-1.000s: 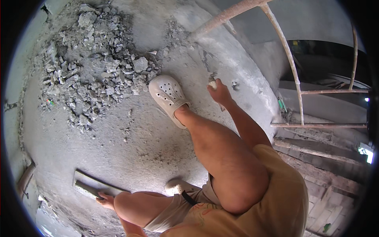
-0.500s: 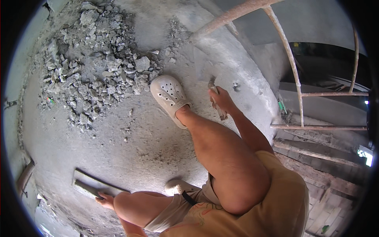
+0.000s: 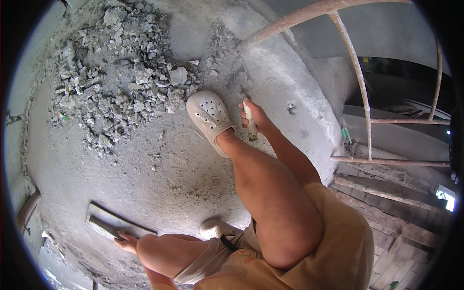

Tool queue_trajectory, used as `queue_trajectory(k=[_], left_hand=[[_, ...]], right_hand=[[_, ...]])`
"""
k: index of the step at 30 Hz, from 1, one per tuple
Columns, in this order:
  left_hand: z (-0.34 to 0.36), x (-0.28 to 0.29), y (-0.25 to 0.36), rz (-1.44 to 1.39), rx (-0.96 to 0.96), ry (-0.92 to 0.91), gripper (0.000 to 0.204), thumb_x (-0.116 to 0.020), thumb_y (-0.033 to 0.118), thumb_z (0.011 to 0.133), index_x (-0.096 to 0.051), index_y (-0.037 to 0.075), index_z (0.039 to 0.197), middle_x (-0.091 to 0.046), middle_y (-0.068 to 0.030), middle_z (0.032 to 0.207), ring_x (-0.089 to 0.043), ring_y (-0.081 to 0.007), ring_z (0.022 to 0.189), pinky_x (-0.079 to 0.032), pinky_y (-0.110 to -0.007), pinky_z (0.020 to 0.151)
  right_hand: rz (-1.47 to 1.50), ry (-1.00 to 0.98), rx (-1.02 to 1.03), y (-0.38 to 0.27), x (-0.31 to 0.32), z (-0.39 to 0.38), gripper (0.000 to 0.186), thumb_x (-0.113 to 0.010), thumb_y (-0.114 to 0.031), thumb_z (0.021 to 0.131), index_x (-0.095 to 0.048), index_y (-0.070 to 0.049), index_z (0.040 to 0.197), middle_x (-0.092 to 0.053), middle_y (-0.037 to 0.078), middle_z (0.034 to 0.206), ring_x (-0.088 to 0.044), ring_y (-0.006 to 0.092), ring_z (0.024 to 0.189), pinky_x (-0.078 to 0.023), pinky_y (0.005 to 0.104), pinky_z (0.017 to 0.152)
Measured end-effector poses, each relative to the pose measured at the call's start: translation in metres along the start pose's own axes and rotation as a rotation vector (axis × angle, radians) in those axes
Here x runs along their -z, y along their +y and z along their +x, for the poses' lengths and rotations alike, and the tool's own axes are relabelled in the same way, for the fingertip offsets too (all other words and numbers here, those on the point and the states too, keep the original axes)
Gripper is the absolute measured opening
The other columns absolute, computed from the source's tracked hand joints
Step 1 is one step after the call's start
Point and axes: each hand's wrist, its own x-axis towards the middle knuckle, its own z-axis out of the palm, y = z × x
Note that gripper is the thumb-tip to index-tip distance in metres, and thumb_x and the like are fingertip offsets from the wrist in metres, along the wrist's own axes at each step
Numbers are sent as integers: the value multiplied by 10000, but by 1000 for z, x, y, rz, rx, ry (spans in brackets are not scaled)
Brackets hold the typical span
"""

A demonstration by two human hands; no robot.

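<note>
Near the upper middle, the right hand has its fingers wrapped around the trowel, probably light and stiff, best taken by its handle. At lower left, the left hand grips the float by one handle end; it looks flat, rigid.

The right hand is curled closed, far, its arm outstretched; the left hand grips, near left, beside the left knee.
</note>
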Motion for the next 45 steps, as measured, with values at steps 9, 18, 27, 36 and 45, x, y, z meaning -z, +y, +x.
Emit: queue_trajectory(k=[9, 18, 27, 36, 45], left_hand=[[-6, 4, 12, 42, 35, -13, 626, -594, 464, 966, -551, -47, 1325, -602, -277, 1278, -593, -413, 1170, -500, -445, 968], [-3, 4, 13, -19, -41, -26, 641, -572, 456, 980, -538, -95, 1306, -593, -321, 1254, -592, -434, 1159, -500, -448, 965], [-2, 4, 10, 5, -88, 49, 527, -585, 440, 972, -603, -28, 1214, -652, -292, 1120, -645, -444, 1010, -523, -489, 840], [-8, 8, 11, -78, -139, 70, 501, -585, 398, 980, -595, -68, 1164, -637, -289, 1081, -625, -453, 973, -501, -497, 816], [-4, -4, 10, -106, -81, -60, 492, -581, 358, 991, -571, -74, 1226, -630, -316, 1123, -641, -441, 993, -519, -472, 818]], right_hand=[[-353, 75, 132, -11, -33, -34, 370, -547, -450, 1000, -549, -82, 1025, -551, 40, 702, -510, 140, 530, -420, 303, 500], [-16, 39, -28, -14, -16, -5, 440, -478, -552, 994, -511, -113, 1004, -506, 16, 672, -459, 158, 492, -401, 335, 484], [115, -55, 25, -26, -75, 24, 449, -480, -533, 1003, -485, -84, 1023, -483, 29, 666, -460, 163, 489, -407, 344, 465], [-980, 317, 476, -27, -94, -13, 504, -639, -328, 888, -480, 19, 1216, -678, 186, 906, -670, 256, 648, -548, 409, 615], [-1117, 440, 392, -30, 86, -48, 421, -712, -324, 863, -578, -53, 1158, -641, 90, 817, -595, 168, 600, -496, 332, 542]])
